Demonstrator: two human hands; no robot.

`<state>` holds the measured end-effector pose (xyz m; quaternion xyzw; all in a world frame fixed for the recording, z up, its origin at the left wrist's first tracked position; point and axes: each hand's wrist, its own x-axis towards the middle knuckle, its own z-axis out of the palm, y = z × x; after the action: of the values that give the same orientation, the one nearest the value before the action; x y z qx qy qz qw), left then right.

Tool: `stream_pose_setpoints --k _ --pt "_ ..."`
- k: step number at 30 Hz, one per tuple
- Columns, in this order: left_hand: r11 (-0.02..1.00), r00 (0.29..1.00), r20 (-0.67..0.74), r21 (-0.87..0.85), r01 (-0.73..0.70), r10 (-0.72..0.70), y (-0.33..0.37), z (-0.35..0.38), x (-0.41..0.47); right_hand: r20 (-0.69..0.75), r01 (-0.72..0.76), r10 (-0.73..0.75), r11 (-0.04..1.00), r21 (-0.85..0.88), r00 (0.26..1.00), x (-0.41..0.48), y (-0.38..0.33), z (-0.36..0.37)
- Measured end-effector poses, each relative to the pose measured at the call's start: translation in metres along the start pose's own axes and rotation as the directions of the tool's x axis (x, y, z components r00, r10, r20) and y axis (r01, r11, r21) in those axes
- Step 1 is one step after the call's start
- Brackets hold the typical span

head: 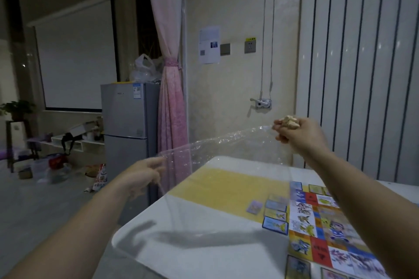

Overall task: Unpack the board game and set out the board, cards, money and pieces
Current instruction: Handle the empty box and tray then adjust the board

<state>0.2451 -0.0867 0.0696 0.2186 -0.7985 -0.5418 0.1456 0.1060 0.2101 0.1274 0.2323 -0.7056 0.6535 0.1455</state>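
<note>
A clear plastic wrap (pixel 217 149) stretches in the air between both hands above the table. My left hand (pixel 145 174) pinches its left edge off the table's left side. My right hand (pixel 297 131), raised near the wall, grips the wrap's other end together with a clump of small pale pieces (pixel 289 121). The colourful game board (pixel 326 229) lies flat at the table's right, partly under my right forearm. Several cards (pixel 275 213) lie in a column along the board's left edge, with one more card (pixel 255 206) a little further left.
The white table (pixel 204 251) has a yellow band (pixel 226 186) across its far part. A grey fridge (pixel 129 129) and a pink curtain (pixel 170 108) stand beyond the table's left corner. A white radiator (pixel 362 63) covers the wall behind. Clutter lies on the floor at left.
</note>
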Motion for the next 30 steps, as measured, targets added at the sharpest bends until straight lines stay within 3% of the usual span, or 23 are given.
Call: stream_pose_setpoints --k 2,4,6,8,10,12,14,16,18,20,23,26,30 --pt "0.998 0.998 0.003 -0.008 -0.058 0.058 0.012 -0.005 -0.003 -0.043 0.153 -0.156 0.986 -0.069 0.987 0.001 -0.01 0.001" --pt "0.976 0.976 -0.033 -0.025 -0.217 0.216 0.028 -0.005 -0.009 -0.034 0.278 -0.285 0.951 -0.133 0.958 0.001 -0.021 0.005" --pt "0.909 0.914 0.041 0.098 -0.405 0.403 0.041 0.002 -0.012 0.006 0.35 -0.353 0.923 -0.161 0.936 -0.002 -0.033 0.013" --pt "0.817 0.861 0.167 0.272 -0.509 0.481 0.049 0.016 -0.018 0.043 0.383 -0.381 0.918 -0.102 0.924 -0.009 -0.044 0.023" --pt "0.752 0.85 0.189 0.398 -0.525 0.493 0.044 0.03 -0.018 0.032 0.43 -0.428 0.9 -0.077 0.903 -0.017 -0.051 0.03" --pt "0.749 0.866 0.08 0.467 -0.47 0.494 0.035 0.038 -0.015 0.049 0.502 -0.501 0.848 -0.172 0.864 -0.024 -0.052 0.031" --pt "0.886 0.909 -0.084 0.278 -0.371 0.407 0.03 0.04 -0.011 0.146 0.52 -0.5 0.815 -0.254 0.854 -0.03 -0.05 0.028" --pt "0.952 0.956 -0.111 -0.11 -0.284 0.273 0.032 0.042 -0.014 0.282 0.42 -0.37 0.897 -0.141 0.885 -0.039 -0.046 0.027" --pt "0.878 0.984 -0.001 -0.452 -0.161 0.18 0.037 0.045 -0.02 0.363 0.248 -0.229 0.969 -0.007 0.903 -0.046 -0.041 0.03" --pt "0.745 0.975 0.141 -0.666 -0.035 0.172 0.041 0.05 -0.024 0.356 0.108 -0.119 0.993 0.051 0.927 -0.05 -0.029 0.038" --pt "0.6 0.935 0.277 -0.795 0.093 0.222 0.047 0.061 -0.032 0.238 -0.019 -0.013 0.991 0.13 0.971 -0.054 -0.014 0.057" --pt "0.5 0.902 0.319 -0.854 0.142 0.29 0.058 0.077 -0.044 0.104 0.02 -0.035 0.99 0.142 0.994 -0.058 -0.001 0.075" --pt "0.381 0.885 0.259 -0.919 0.103 0.388 0.07 0.094 -0.045 0.251 0.081 -0.094 0.995 0.064 0.963 -0.069 0.003 0.09"
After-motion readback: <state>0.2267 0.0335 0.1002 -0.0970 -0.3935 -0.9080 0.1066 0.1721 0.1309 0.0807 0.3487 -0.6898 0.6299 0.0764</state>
